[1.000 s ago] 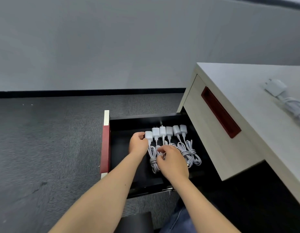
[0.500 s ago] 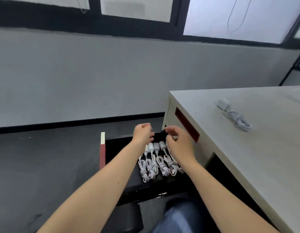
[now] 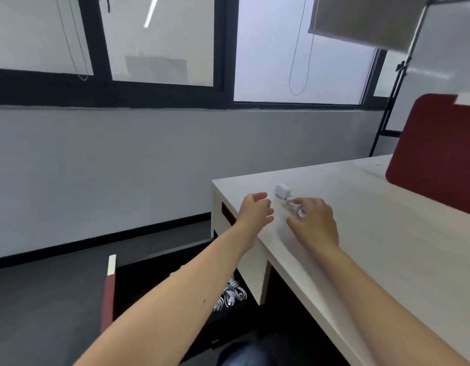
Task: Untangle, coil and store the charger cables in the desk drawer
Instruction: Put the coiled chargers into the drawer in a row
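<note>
A white charger plug point(image 3: 282, 191) lies on the pale desk point(image 3: 373, 241) near its left end, its coiled white cable point(image 3: 296, 208) trailing toward me. My right hand point(image 3: 314, 223) rests over that coil, fingertips pinched on the cable. My left hand point(image 3: 255, 208) hovers just left of it above the desk edge, loosely curled and holding nothing. Below, the black desk drawer point(image 3: 149, 276) stands pulled out, with its red front point(image 3: 108, 299) at the left. Several coiled white cables point(image 3: 231, 294) show inside it, partly hidden behind my left forearm.
A red partition panel point(image 3: 439, 151) stands on the desk at the far right. A grey wall and dark-framed windows lie ahead, with a black stand point(image 3: 392, 96) in the right corner. Dark carpet point(image 3: 44, 299) spreads left of the drawer.
Both hands have left the drawer and risen to the desk top. The view has tilted up. My right hand has come onto the charger cable lying there.
</note>
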Demonstrator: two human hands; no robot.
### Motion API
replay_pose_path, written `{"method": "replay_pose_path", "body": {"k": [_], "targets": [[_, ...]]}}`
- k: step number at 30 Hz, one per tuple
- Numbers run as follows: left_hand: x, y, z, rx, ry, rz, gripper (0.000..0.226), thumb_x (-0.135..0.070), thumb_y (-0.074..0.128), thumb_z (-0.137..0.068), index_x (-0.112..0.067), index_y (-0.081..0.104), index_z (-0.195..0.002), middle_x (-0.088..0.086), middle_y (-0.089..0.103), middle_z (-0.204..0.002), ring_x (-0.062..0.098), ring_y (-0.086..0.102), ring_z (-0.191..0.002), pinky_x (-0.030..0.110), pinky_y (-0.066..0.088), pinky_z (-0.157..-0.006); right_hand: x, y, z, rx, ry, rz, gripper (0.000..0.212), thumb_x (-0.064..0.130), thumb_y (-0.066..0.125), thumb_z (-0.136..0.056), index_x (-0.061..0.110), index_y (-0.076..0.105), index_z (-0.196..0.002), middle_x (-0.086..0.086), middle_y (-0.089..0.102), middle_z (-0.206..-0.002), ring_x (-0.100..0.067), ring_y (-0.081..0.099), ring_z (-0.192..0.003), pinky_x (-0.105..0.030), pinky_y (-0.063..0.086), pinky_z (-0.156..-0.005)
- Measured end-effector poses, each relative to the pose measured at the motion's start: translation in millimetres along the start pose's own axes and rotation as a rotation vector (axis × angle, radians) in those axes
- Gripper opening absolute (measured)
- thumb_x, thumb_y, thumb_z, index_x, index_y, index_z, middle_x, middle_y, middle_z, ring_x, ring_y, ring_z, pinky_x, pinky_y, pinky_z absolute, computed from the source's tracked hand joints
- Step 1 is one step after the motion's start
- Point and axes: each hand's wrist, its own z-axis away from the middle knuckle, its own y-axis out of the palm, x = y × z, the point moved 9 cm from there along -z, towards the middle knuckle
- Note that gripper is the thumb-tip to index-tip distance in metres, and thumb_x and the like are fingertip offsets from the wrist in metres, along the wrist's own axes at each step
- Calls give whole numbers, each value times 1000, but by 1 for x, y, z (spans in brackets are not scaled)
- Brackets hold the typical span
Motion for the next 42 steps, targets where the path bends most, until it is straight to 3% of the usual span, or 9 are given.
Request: {"method": "replay_pose_path", "body": {"k": [4, 8, 11, 13, 18, 21, 27, 34, 42], "targets": [[11, 25, -16, 9, 16, -131, 35, -4, 39, -96, -18, 47, -126, 1, 55, -124, 17, 53, -117, 39, 42, -110, -24, 12, -8, 137, 99, 35, 70, 39, 64, -85, 29, 36, -149, -2, 42, -148, -27, 40, -134, -37, 37, -103], [22, 29, -32, 3, -77, -51, 37, -13, 43, -97, -15, 46, -134, 6, 58, -115, 17, 59, -103, 35, 46, -102, -20, 17, -12, 149, 64, 174, 54, 39, 55, -90, 33, 42, -142, 1, 54, -139, -28, 49, -125, -35, 36, -98], [28, 29, -38, 18, -150, 43, 16, -9, 42, -96, -15, 54, -87, -3, 40, -64, 10, 38, -56, 23, 40, -67, -18, 8, -11, 44, 64, 102, 41, 30, 57, -86, 33, 56, -126, 2, 65, -120, -26, 56, -113, -34, 40, -90], [29, 27, -39, 6, -174, 93, 27, -8, 42, -98, -19, 41, -74, -4, 32, -59, 11, 35, -57, 20, 41, -64, -21, 5, -9, 8, 86, 2, 30, 30, 60, -85, 32, 62, -115, 5, 68, -110, -23, 58, -106, -34, 46, -87], [31, 26, -25, 4, -242, 221, 19, -11, 41, -102, -1, 52, -114, 14, 57, -111, 25, 60, -110, 33, 49, -101, -23, 3, 0, 35, 131, -320, 22, 29, 65, -86, 33, 63, -107, 11, 67, -102, -9, 64, -87, -32, 53, -77], [29, 26, -18, 22, -250, 279, 31, -14, 46, -99, 4, 56, -121, 17, 62, -105, 25, 65, -86, 29, 56, -72, -5, 0, 11, 27, 76, -476, 23, 27, 70, -85, 29, 64, -107, 15, 66, -98, 3, 62, -84, -25, 51, -75], [10, -27, -11, -120, -174, 323, 14, -9, 47, -98, -2, 59, -96, 10, 62, -80, 17, 60, -59, 21, 50, -44, 49, 16, 33, 65, -57, -433, 20, 36, 70, -85, 36, 65, -104, 18, 67, -93, 3, 63, -85, -28, 54, -75], [-3, -126, -2, -218, -114, 223, 20, -2, 44, -97, 1, 61, -88, 13, 65, -83, 22, 61, -69, 25, 54, -51, 116, 74, 53, 294, -131, -366, 19, 34, 66, -83, 33, 66, -102, 15, 67, -89, -6, 64, -82, -33, 55, -75], [88, -231, 9, -380, -293, 245, 25, -3, 38, -101, 3, 56, -117, 12, 66, -88, 21, 61, -74, 28, 55, -48, 127, 208, 117, 639, 23, -468, 34, 14, 72, -72, 30, 64, -100, 7, 62, -99, -8, 63, -80, -23, 50, -68]]}}
